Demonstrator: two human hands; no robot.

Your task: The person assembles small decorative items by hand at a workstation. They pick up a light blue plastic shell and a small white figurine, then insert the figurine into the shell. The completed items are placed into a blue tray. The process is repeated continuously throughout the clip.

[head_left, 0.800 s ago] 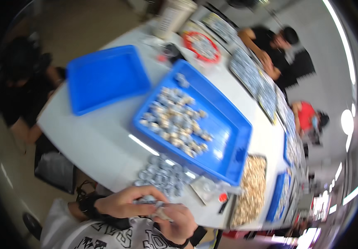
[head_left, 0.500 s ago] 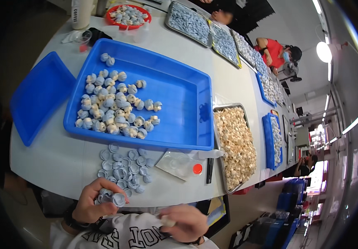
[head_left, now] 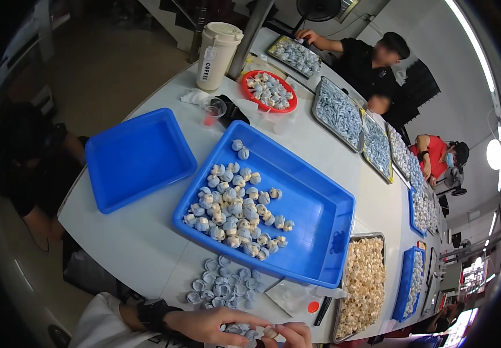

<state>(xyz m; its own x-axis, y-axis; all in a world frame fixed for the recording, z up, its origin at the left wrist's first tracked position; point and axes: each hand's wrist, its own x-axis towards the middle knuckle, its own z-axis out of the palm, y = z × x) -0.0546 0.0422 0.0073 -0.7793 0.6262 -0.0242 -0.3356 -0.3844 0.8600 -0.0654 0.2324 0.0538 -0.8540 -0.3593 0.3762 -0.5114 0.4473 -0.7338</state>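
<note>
Both hands meet at the near table edge, left hand (head_left: 215, 325) & right hand (head_left: 291, 335) pinching one small pale piece (head_left: 270, 333) betw fingertips, too tiny to tell its axis, just near of the loose grey-blue caps (head_left: 222, 284).

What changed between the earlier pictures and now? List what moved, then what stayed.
The view has swung, so more of the far table shows. The left hand and right hand sit lower in the picture, fingertips together over a small pale piece at the table edge. The big blue tray of assembled pieces, the empty blue tray, the loose grey caps and the metal tray of cream pieces lie as before.
</note>
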